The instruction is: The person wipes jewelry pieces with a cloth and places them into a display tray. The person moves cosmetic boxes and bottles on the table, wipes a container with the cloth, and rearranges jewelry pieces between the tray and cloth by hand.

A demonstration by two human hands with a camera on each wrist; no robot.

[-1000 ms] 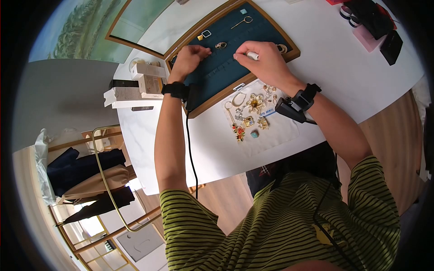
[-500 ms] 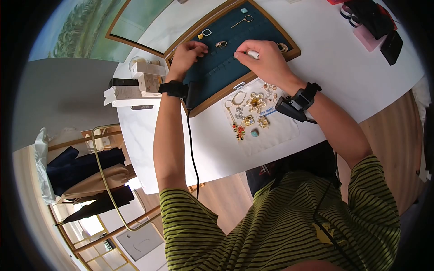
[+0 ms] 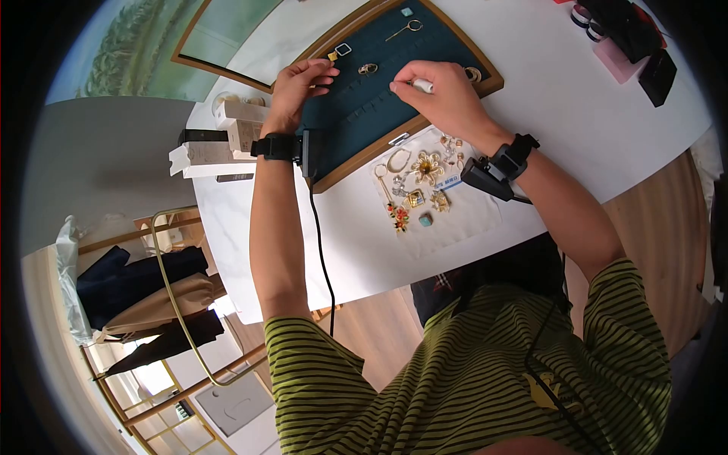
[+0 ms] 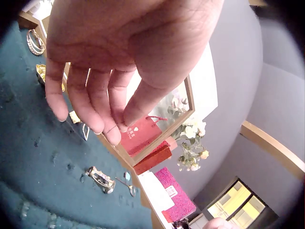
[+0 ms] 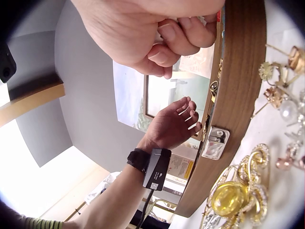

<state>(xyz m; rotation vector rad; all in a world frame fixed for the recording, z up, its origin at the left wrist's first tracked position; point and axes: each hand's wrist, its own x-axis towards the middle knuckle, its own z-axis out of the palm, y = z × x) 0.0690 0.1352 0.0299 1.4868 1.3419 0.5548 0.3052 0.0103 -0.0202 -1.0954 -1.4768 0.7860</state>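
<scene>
My left hand (image 3: 298,87) hovers over the left side of a jewelry case (image 3: 349,167) with a dark teal lining. Its fingers hang loosely bent with nothing between them. A clustered ring (image 3: 368,69) lies on the lining to the right of it, while a gold piece (image 3: 333,56) and a square ring (image 3: 343,49) lie just past the fingertips. Over the right part of the case, my right hand (image 3: 440,95) has its fingers curled round a small white piece (image 3: 423,85), mostly hidden by the palm. Its thumb and forefinger tips meet.
Several brooches and earrings, among them a gold flower brooch (image 3: 428,168), lie on a white cloth (image 3: 470,216) in front of the case. Small boxes (image 3: 212,155) stand at the left. The case's glass lid (image 3: 227,38) stands open behind. A black pouch (image 3: 616,34) lies far right.
My left hand has drawn back to the left, away from the clustered ring, and its fingers have loosened. The right hand has stayed nearly in place with the white piece.
</scene>
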